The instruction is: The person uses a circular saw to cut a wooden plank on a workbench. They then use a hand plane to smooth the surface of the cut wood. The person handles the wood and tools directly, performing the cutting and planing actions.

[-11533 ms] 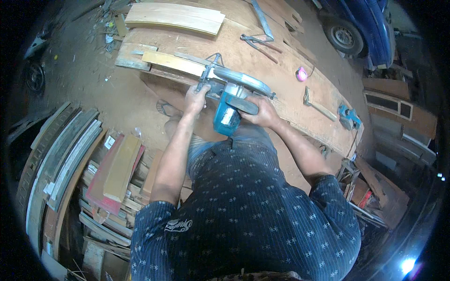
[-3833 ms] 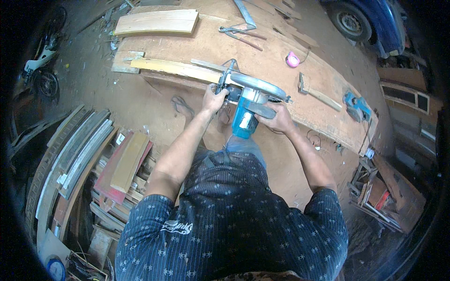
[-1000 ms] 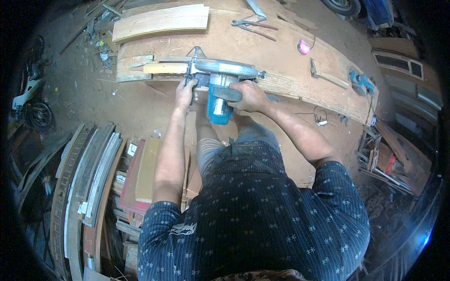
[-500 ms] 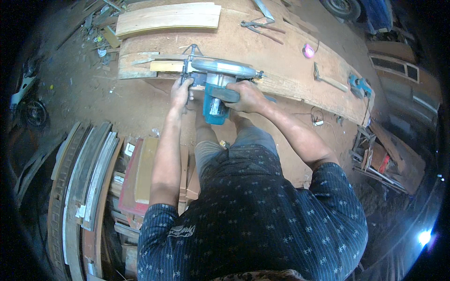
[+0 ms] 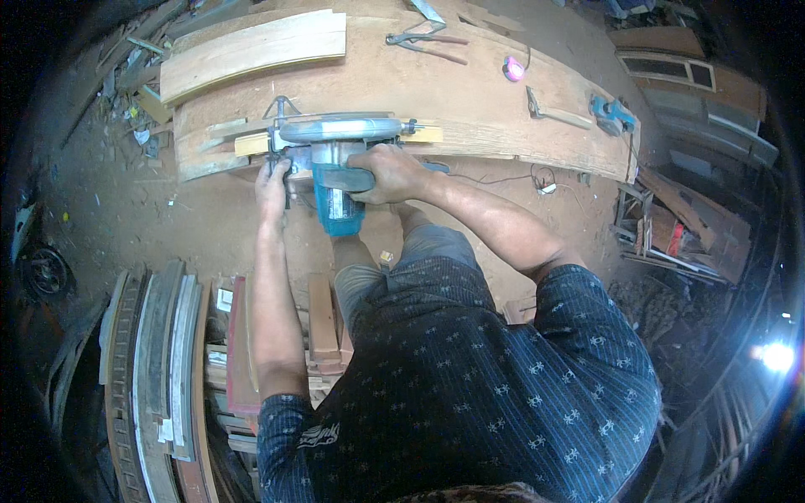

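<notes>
My right hand [image 5: 390, 174] is wrapped round the rear handle of a teal circular saw [image 5: 337, 216]. The saw's silver blade guard [image 5: 340, 131] lies along a narrow yellow wood strip [image 5: 251, 144], which shows past both ends of the saw. At the saw's left end, my left hand [image 5: 272, 191] closes on a dark metal bracket [image 5: 275, 147] that crosses the strip; its exact kind I cannot tell. Strip and saw are at the near edge of a wide wooden board [image 5: 470, 92]. The blade is hidden.
Pale planks [image 5: 256, 57] lie on the board's far left. Pincers [image 5: 428, 49], a pink tape measure [image 5: 513, 69], a hammer [image 5: 558, 113] and a blue tool [image 5: 612, 113] lie to the right. A cable [image 5: 495, 179] trails below the board. Stacked lumber [image 5: 159, 360] stands at lower left.
The saw and both hands have shifted slightly left along the board. More of the yellow strip shows to the saw's right, less to its left. The whole view has also swung.
</notes>
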